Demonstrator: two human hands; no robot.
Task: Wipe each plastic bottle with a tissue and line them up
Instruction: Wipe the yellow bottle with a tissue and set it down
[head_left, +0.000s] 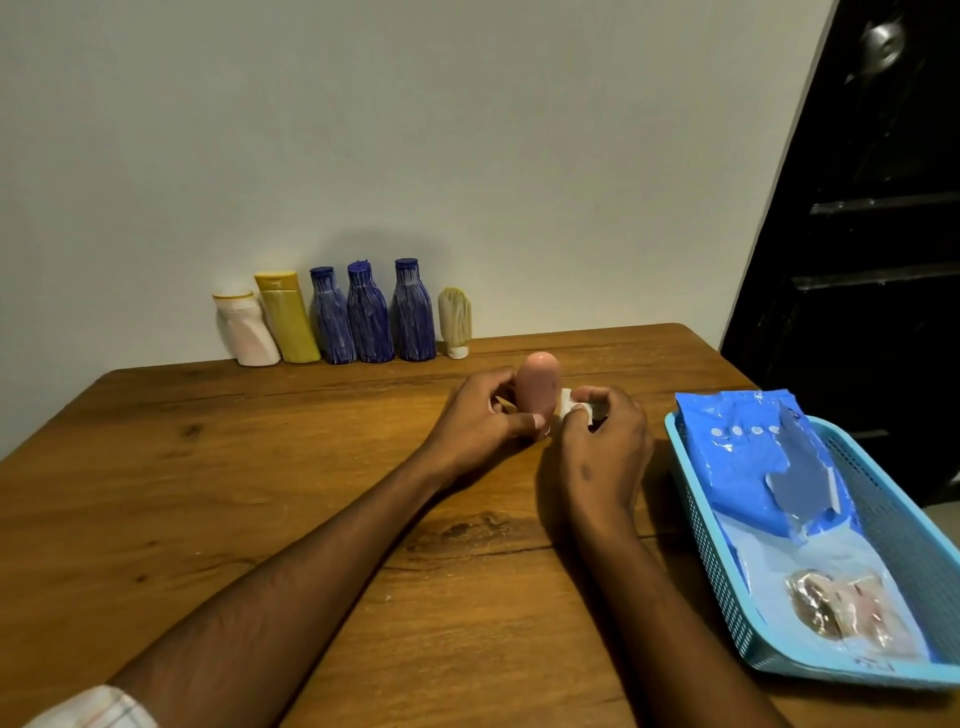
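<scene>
A small pink bottle stands upright near the middle of the wooden table. My left hand grips its lower part, thumb across the front. My right hand pinches a folded white tissue against the bottle's right side. Along the wall stands a row of several bottles: a white one, a yellow one, three dark blue ones, and a small cream one at the right end.
A light blue plastic basket sits at the table's right edge, holding a blue pack of wipes. A dark door stands beyond the table's right corner. The wall runs directly behind the bottle row.
</scene>
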